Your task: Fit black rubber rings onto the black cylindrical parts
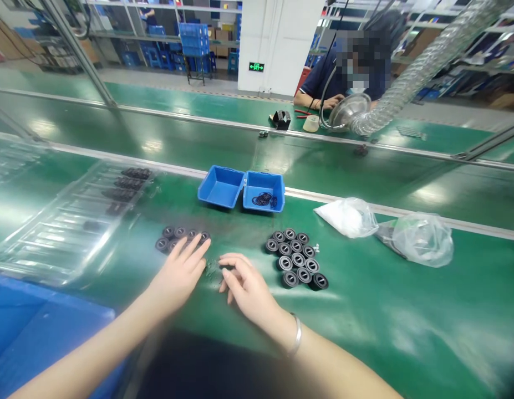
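My left hand [177, 274] reaches over a cluster of black round parts [168, 231], its fingers stretched out and resting on or just above the nearest ones, which they partly hide. My right hand [249, 285], with a silver bangle at the wrist, has its fingers curled and thumb brought in toward them. Something small and dark seems to show between them, too little to name. Between the hands lie small clear bits [213, 270] on the green tabletop. Right of my right hand stands a larger group of black round parts [297, 259], each with a pale slot on top.
Two blue bins [221, 188] sit ahead; the right one holds thin black rings [263, 199]. Plastic bags [423, 238] lie at right, a clear tray [65, 221] at left, a blue crate [44, 332] near left. Across the bench, a co-worker [319, 83] sits by a duct hood [350, 111].
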Demonstrator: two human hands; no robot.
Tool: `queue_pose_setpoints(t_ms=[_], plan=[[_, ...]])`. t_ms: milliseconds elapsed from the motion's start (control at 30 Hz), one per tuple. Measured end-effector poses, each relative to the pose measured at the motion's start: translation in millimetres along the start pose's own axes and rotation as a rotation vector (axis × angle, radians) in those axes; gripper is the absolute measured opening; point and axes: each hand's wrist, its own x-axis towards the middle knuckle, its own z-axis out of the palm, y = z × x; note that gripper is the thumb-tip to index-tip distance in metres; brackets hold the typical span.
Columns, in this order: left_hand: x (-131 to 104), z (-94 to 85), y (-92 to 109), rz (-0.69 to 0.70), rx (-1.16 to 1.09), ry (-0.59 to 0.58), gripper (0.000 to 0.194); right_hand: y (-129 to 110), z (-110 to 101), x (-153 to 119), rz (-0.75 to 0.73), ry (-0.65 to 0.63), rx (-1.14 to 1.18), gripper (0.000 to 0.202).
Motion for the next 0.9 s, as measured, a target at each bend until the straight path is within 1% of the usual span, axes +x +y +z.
queue_pose_setpoints(t_ms=[67,100,133,167,200,267,300,367,467,533,600,667,733,833,900], plan=[[0.3,2.4,-0.7,0.005,-0.002,0.004,0.029,-8.6,-7.6,-0.7,-0.204,0.063,-0.306,0.024],[0.6,3.3,-1.4,0.005,-0.005,0.001,0.029,-13.1,-12.4,-0.4,-0.280,0.095,-0.467,0.025],[1.0,3.7,-2.1,0.001,-0.009,-0.001,0.029,-17.3,-17.6,0.2,-0.328,0.137,-0.627,0.026],[1.3,3.5,-2.5,-0.004,-0.014,-0.004,0.029,-21.0,-23.1,1.0,-0.342,0.189,-0.780,0.028],[1.3,2.5,-2.5,-0.011,-0.022,-0.004,0.029,-24.0,-28.7,2.0,-0.325,0.248,-0.923,0.030],[0.1,-2.5,0.1,-0.021,-0.048,0.006,0.032,-27.4,-39.5,3.8,-0.239,0.361,-1.152,0.031],[-1.1,-6.3,3.0,-0.028,-0.071,0.020,0.033,-27.8,-44.3,4.5,-0.187,0.401,-1.230,0.030],[-4.4,-14.9,11.8,-0.071,-0.156,0.046,0.034,-26.1,-51.4,5.4,-0.106,0.428,-1.317,0.025],[-8.5,-25.9,27.6,-0.188,-0.418,0.018,0.032,-20.3,-54.1,6.2,-0.075,0.399,-1.367,0.018],[-9.6,-29.3,34.8,-0.252,-0.623,-0.012,0.030,-16.4,-50.4,6.4,-0.117,0.358,-1.386,0.016],[-10.1,-30.1,37.2,-0.306,-0.775,-0.021,0.029,-14.3,-43.4,6.0,-0.192,0.282,-1.361,0.018],[-11.0,-30.0,36.2,-0.363,-0.855,-0.011,0.029,-14.6,-34.1,4.6,-0.275,0.166,-1.268,0.020],[-12.5,-30.6,34.0,-0.410,-0.893,-0.007,0.029,-17.2,-24.4,2.2,-0.327,0.034,-1.133,0.022],[-15.5,-33.0,31.3,-0.459,-0.908,-0.007,0.027,-22.8,-13.5,-1.8,-0.332,-0.127,-0.924,0.026],[-17.4,-34.5,30.2,-0.491,-0.917,0.001,0.026,-26.3,-10.6,-3.4,-0.308,-0.175,-0.776,0.029]])
